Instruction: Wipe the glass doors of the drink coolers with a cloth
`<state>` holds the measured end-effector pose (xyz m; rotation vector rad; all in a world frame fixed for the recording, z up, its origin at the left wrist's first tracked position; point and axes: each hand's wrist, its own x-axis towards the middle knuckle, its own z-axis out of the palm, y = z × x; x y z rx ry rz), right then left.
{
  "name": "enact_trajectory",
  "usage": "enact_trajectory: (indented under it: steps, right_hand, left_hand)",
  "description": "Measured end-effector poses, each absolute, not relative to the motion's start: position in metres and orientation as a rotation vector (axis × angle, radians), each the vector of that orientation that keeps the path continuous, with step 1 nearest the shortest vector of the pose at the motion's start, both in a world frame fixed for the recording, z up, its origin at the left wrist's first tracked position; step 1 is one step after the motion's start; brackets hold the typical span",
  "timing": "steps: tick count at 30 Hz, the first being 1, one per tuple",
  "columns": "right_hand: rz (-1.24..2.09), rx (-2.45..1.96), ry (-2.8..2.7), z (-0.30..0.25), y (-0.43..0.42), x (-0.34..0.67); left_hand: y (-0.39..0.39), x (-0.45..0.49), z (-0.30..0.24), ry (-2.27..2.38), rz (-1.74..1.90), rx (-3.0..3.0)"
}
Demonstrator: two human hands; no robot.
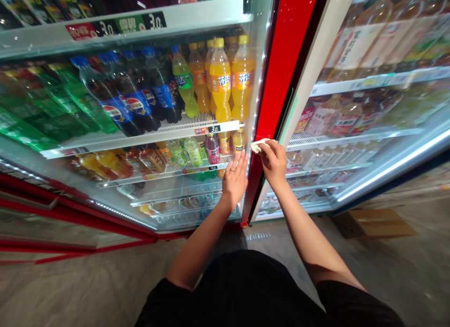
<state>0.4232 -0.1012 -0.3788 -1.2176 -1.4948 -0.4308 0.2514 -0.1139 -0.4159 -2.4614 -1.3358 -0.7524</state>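
My right hand (274, 162) pinches a crumpled white cloth (260, 145) against the red frame (269, 107) at the side of the drinks fridge. Fingers stretched out and a ring on one of them, my left hand (235, 179) is raised in front of the shelves near the fridge's right inner wall. It holds nothing; whether it touches the wall or a bottle I cannot tell. Just beyond its fingertips stands a small yellow-capped bottle (239, 140). Above that, orange soda bottles (221, 81) stand upright on the shelf (147, 140).
Cola bottles (135, 100) and green bottles (75, 95) fill the shelf's left part. A second fridge with bottled drinks (365, 36) adjoins on the right. The open red-framed door (70, 231) extends at lower left. A cardboard box (374, 223) lies on the floor at right.
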Motion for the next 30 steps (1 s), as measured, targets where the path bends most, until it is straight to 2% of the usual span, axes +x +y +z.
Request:
enact_trajectory:
  steps: [11, 30]
  right_hand:
    - [-0.348, -1.225, -1.399, -0.386, -0.101, 0.411]
    - [-0.428, -1.208, -1.235, -0.394, -0.103, 0.397]
  left_hand:
    - [-0.112, 0.249, -0.415, -1.32, -0.738, -2.491]
    - [-0.113, 0.239, -0.412, -1.276, -0.753, -2.539]
